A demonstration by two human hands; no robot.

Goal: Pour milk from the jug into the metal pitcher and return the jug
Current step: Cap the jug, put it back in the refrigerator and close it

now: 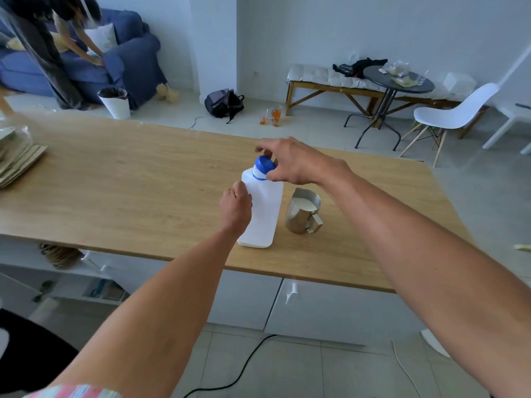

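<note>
Fingers point(265, 149) of the right hand point(296, 165) curl around the blue cap point(265, 165) from above, thumb at the near side, pinching it. On the desk point(129, 179) the white jug point(263, 208) stands with its long axis upright, leaning a little away from the person. The left hand point(236, 206) grips its side at 9 o'clock. Just beside the jug, at 3 o'clock, the metal pitcher point(303, 211) already holds milk. I judge the cap is being screwed; whether it goes on or off I cannot tell.
</note>
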